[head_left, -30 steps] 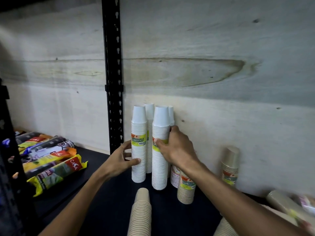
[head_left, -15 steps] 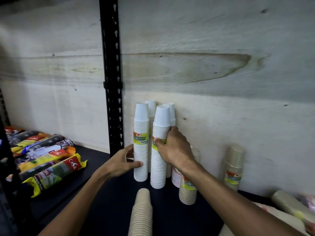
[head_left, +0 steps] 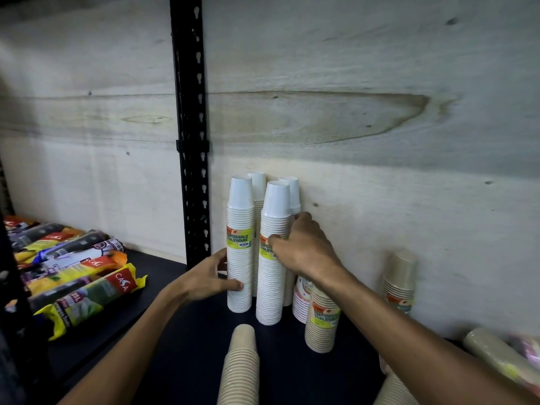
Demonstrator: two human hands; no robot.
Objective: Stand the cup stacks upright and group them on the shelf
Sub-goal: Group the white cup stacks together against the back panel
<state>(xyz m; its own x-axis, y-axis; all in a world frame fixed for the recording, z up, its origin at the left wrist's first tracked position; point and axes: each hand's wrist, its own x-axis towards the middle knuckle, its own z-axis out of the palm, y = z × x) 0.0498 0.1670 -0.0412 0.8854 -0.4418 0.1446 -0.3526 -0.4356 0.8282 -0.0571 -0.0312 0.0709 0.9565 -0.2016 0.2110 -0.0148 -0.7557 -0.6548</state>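
Steadying upright white cup stacks (head_left: 270,258) near the shelf (head_left: 175,331) back: right hand (head_left: 304,249) grips one, left hand (head_left: 204,280) fingers open against the neighbour.

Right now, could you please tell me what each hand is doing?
Left hand: open, fingers resting against the front-left white stack.
Right hand: closed around the front-right white stack.
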